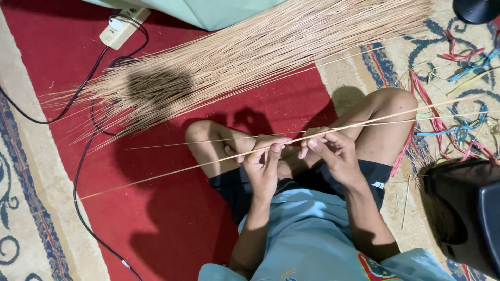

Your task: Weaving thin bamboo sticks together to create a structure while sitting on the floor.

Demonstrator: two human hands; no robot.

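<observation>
red patterned carpet (pixel 172 218) lay beneath a fanned pile of pale thin sticks (pixel 234 62); left hand (pixel 263 166) and right hand (pixel 333 153) pinched one long thin stick (pixel 172 174) across the knees, seemingly mid-stripping; careful sliding looked needed.

- Light blue short-sleeved shirt (pixel 307 234), loose over the torso.
- A red and yellow badge (pixel 372 266) at five o'clock on the shirt, possibly embroidered; too cropped to tell.
- Black shorts (pixel 375 174) with a small white mark at the hem.
- Bare forearms and knees.
</observation>
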